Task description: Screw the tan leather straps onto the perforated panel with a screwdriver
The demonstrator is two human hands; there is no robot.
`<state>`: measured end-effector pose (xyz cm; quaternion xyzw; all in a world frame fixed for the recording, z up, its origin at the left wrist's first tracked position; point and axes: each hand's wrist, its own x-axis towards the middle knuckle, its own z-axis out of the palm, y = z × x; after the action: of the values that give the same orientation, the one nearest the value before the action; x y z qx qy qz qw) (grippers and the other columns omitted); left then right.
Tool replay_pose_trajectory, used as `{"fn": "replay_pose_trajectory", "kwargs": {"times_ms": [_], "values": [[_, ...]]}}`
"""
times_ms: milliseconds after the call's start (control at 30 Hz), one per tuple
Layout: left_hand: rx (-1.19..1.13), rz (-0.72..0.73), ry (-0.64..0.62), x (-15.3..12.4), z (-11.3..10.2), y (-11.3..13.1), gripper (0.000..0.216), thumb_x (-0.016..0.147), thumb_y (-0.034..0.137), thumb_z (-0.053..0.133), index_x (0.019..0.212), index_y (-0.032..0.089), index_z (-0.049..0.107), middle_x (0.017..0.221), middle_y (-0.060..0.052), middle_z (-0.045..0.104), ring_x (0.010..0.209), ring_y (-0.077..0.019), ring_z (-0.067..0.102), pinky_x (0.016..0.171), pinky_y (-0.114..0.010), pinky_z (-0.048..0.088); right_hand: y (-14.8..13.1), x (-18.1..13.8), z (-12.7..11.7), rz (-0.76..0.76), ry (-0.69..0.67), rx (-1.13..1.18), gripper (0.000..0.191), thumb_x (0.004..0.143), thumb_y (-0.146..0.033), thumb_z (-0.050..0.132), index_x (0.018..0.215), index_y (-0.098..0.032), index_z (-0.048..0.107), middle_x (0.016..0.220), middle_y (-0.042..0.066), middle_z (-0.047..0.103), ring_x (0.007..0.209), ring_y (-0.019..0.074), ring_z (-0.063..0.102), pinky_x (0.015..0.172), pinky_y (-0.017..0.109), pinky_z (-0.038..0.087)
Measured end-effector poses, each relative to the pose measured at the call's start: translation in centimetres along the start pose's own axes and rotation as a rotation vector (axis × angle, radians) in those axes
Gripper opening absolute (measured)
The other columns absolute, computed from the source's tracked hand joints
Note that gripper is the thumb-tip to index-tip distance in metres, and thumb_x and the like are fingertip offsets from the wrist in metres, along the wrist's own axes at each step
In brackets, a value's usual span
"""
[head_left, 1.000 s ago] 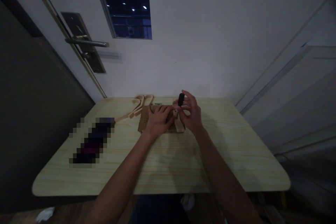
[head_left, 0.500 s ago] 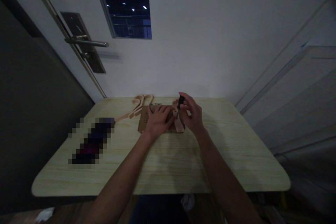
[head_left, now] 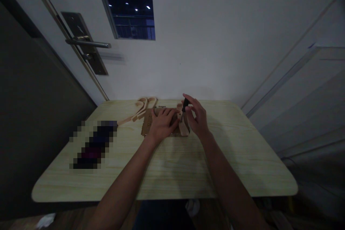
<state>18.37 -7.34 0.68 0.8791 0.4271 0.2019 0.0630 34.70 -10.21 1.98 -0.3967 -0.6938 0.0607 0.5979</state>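
My right hand [head_left: 198, 119] grips the black handle of a screwdriver [head_left: 185, 104], held nearly upright. The shaft points down at a pale wooden piece [head_left: 184, 129], close to its left edge; where the tip ends is too dark to tell. That piece rests on the right part of a brown, cardboard-like board [head_left: 146, 125] with small dark holes on its left. Spread flat, my left hand [head_left: 163, 123] presses on the board's middle, with the thumb near the wooden piece. It covers much of the board.
Curved, hook-shaped wooden pieces [head_left: 145, 105] lie behind the board to the left. A small, thin dark item [head_left: 162, 106] is at its back edge. A pixelated dark object [head_left: 94, 145] lies on the table [head_left: 129, 183] at left. A white door [head_left: 188, 50] stands behind.
The fingers of my right hand have shifted slightly on the screwdriver handle. My left hand stays in place on the board.
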Motion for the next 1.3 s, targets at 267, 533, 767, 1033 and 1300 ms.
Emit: {"fn": "replay_pose_trajectory", "kwargs": {"times_ms": [267, 533, 767, 1033, 1300], "values": [[0.017, 0.004, 0.01, -0.07, -0.16, 0.22, 0.033, 0.098, 0.043, 0.04, 0.127, 0.029, 0.05, 0.135, -0.005, 0.058, 0.13, -0.0282, 0.045, 0.111, -0.074, 0.011, 0.44, -0.18, 0.31, 0.104, 0.029, 0.051, 0.04, 0.095, -0.039, 0.051, 0.133, -0.03, 0.051, 0.114, 0.007, 0.066, 0.085, 0.0153, 0.069, 0.07, 0.03, 0.062], [0.031, 0.012, 0.028, -0.01, 0.28, -0.05, 0.034, 0.098, 0.044, 0.041, 0.127, 0.029, 0.05, 0.135, -0.005, 0.058, 0.129, -0.0285, 0.046, 0.111, -0.074, 0.012, 0.48, -0.13, 0.47, 0.053, 0.103, -0.012, 0.037, 0.088, -0.032, 0.062, 0.125, -0.031, 0.056, 0.106, 0.004, 0.063, 0.082, 0.0129, 0.064, 0.061, 0.024, 0.06], [0.023, 0.007, 0.033, -0.02, 0.17, 0.07, 0.032, 0.098, 0.043, 0.043, 0.126, 0.029, 0.05, 0.134, -0.004, 0.059, 0.129, -0.0281, 0.045, 0.111, -0.075, 0.012, 0.16, -0.27, 0.3, 0.091, 0.012, 0.07, 0.039, 0.096, -0.035, 0.048, 0.134, -0.029, 0.047, 0.115, 0.007, 0.067, 0.092, 0.0162, 0.069, 0.071, 0.03, 0.062], [0.014, 0.007, 0.02, 0.04, 0.15, 0.1, 0.035, 0.098, 0.045, 0.04, 0.128, 0.029, 0.05, 0.135, -0.005, 0.058, 0.13, -0.0288, 0.045, 0.11, -0.076, 0.013, 0.37, -0.07, 0.31, 0.0, 0.071, -0.069, 0.035, 0.091, -0.029, 0.056, 0.126, -0.03, 0.057, 0.098, 0.003, 0.061, 0.077, 0.0125, 0.058, 0.061, 0.024, 0.058], [0.027, 0.011, 0.023, -0.04, 0.2, 0.03, 0.034, 0.098, 0.044, 0.041, 0.128, 0.03, 0.048, 0.136, -0.005, 0.057, 0.13, -0.0284, 0.045, 0.11, -0.075, 0.013, 0.13, -0.16, 0.18, 0.016, 0.018, -0.007, 0.035, 0.095, -0.034, 0.049, 0.13, -0.029, 0.053, 0.118, 0.008, 0.062, 0.1, 0.0178, 0.064, 0.07, 0.029, 0.061]]}}
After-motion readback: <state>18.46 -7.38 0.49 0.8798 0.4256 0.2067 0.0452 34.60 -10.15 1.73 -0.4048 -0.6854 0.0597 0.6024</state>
